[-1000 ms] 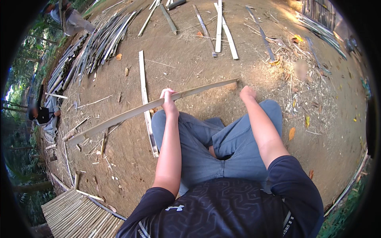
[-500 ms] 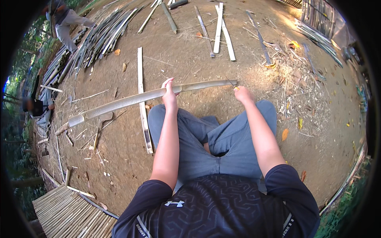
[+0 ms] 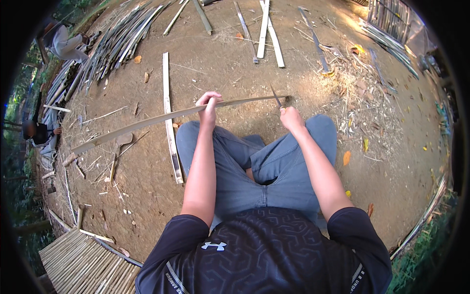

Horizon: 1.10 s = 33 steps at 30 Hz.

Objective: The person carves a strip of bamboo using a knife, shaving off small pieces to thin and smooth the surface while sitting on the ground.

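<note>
My left hand [image 3: 207, 111] is closed around a long split bamboo strip [image 3: 147, 121], right of its middle. The strip reaches from the left across my front, its narrow edge turned up and its right end above my right knee. In my right hand [image 3: 292, 119] is a knife [image 3: 276, 96], gripped by its handle. Its thin blade points away from me and crosses the strip near the right end; I cannot tell whether they touch. Beneath the held strip, another pale bamboo strip [image 3: 166, 76] lies on the ground by my left knee.
Piled bamboo strips [image 3: 125, 36] lie at the far left, near two people [image 3: 68, 45]. Loose bamboo pieces [image 3: 265, 29] lie ahead, with shavings [image 3: 350, 95] to the right. A slatted bamboo platform [image 3: 88, 262] stands at the lower left. A flat-headed hand tool [image 3: 115, 159] lies on the left.
The bamboo strip has rolled from showing its broad face to showing its edge. My right hand has shifted slightly left, and the knife blade now stands more upright across the strip.
</note>
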Each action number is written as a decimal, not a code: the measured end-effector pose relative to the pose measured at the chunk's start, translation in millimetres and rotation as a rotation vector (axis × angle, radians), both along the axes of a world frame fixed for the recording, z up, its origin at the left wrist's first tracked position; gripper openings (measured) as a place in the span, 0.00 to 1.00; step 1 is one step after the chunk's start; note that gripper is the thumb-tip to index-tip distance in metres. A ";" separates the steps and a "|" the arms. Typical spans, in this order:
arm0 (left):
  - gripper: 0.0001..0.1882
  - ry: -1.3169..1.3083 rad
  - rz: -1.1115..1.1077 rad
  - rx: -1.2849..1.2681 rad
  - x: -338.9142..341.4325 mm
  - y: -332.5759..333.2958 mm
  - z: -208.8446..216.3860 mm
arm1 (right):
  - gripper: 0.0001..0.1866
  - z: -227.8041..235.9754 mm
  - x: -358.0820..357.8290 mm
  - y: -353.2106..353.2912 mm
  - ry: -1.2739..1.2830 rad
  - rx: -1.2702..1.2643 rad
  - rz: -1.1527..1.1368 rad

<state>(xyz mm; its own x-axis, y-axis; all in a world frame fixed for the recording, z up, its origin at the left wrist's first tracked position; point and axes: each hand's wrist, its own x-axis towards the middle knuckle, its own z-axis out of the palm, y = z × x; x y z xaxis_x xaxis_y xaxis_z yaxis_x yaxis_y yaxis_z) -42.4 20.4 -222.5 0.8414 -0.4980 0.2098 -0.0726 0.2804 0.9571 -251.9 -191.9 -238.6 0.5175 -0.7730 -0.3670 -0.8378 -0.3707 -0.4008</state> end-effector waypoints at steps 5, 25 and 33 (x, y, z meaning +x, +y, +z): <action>0.05 -0.015 -0.054 -0.013 2.2 5.0 0.3 | 0.18 34.1 12.8 10.3 -0.104 0.028 0.185; 0.02 0.083 -0.084 -0.035 1.0 7.5 -0.3 | 0.14 22.3 33.6 18.1 0.056 -0.114 0.285; 0.05 0.038 -0.053 0.000 0.2 7.6 -1.7 | 0.17 11.6 8.1 21.3 -0.118 -0.146 0.190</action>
<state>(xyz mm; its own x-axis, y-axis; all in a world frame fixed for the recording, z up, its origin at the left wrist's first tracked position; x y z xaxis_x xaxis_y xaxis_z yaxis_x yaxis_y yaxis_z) -42.2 28.0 -224.2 0.8214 -0.5420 0.1779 -0.0212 0.2825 0.9590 -243.9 -170.5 -227.0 0.6910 -0.6983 -0.1868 -0.6982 -0.5780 -0.4224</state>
